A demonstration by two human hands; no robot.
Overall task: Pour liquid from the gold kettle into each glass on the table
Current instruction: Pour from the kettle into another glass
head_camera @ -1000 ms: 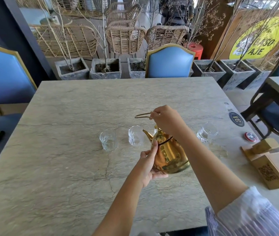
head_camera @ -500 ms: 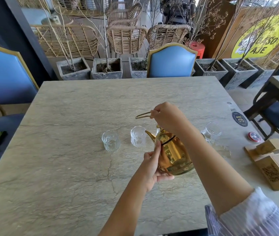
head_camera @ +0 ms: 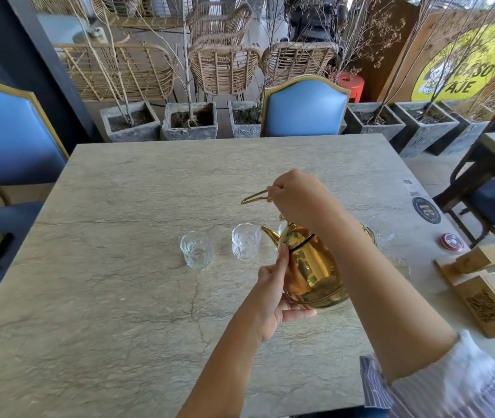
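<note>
The gold kettle (head_camera: pixel 312 267) hangs above the stone table (head_camera: pixel 119 297), its spout pointing left toward a clear glass (head_camera: pixel 245 241). My right hand (head_camera: pixel 297 197) grips the thin gold handle from above. My left hand (head_camera: pixel 273 294) cups the kettle's belly and base from the left. Further left stands a second clear glass (head_camera: pixel 197 249). A third glass (head_camera: pixel 379 229) shows at the right, partly hidden behind my right forearm. Another glass rim peeks out just behind the kettle's lid, mostly hidden.
Wooden QR-code stands (head_camera: pixel 487 300) sit at the table's right edge, with a red round coaster (head_camera: pixel 451 241) and a dark round sticker (head_camera: pixel 426 210) nearby. Blue chairs stand at the far side (head_camera: pixel 305 108) and left (head_camera: pixel 8 134). Concrete planters line the back.
The kettle and both hands have stayed in nearly the same pose; my view has shifted slightly, and the kettle sits a touch closer to the middle glass.
</note>
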